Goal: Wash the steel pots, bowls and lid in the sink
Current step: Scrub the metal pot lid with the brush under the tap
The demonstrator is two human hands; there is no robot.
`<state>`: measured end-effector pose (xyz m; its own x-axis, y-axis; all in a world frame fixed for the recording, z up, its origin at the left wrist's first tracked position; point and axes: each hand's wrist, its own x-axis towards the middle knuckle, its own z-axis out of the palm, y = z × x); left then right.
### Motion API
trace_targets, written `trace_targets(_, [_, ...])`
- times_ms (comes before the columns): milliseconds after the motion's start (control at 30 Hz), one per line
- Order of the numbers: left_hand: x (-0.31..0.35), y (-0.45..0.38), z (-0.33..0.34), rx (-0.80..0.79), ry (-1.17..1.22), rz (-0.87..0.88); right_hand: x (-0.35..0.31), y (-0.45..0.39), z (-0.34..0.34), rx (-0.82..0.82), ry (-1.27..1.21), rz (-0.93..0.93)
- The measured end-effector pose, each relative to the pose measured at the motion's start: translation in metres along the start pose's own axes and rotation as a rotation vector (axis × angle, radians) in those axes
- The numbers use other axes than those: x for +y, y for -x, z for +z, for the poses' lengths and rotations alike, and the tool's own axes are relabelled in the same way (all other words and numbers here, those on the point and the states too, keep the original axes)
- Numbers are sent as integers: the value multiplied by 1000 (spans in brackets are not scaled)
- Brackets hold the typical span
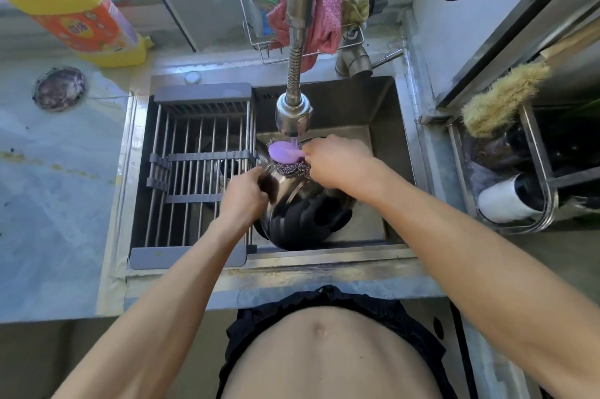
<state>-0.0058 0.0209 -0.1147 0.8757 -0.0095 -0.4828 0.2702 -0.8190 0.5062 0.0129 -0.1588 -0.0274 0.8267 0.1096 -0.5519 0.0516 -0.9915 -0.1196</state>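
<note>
A shiny steel pot (302, 204) lies tilted in the sink (383, 106), its outside facing me. My left hand (243, 197) grips the pot's rim on its left side. My right hand (337, 161) holds a steel-wool scrubber with a purple handle (285, 153) against the pot's upper part. Water runs from the faucet head (293, 116) onto the scrubber. More steel ware sits dimly below the drying rack (201, 171), mostly hidden.
The grey rack spans the sink's left half. A yellow detergent bottle (81, 9) stands at the back left. A wire caddy (305, 15) with cloths and sponges hangs behind the faucet. A dish drainer (519, 178) with a brush and cup is to the right.
</note>
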Motion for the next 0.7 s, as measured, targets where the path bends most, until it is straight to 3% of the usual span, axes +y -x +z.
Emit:
trace_targets(133, [-5, -1, -15, -113, 29, -55, 17, -3, 0, 72, -20, 69])
trace_targets(267, [27, -19, -8, -109, 359, -110, 11, 9, 5, 61, -32, 0])
trace_targets(367, [47, -24, 15, -16, 399, -209, 21, 14, 10, 93, -51, 5])
trace_targets(533, [42, -23, 30, 163, 400, -288, 62, 22, 1, 106, -114, 246])
trace_targets(700, [35, -26, 41, 221, 595, -240, 16, 43, 2, 143, -65, 15])
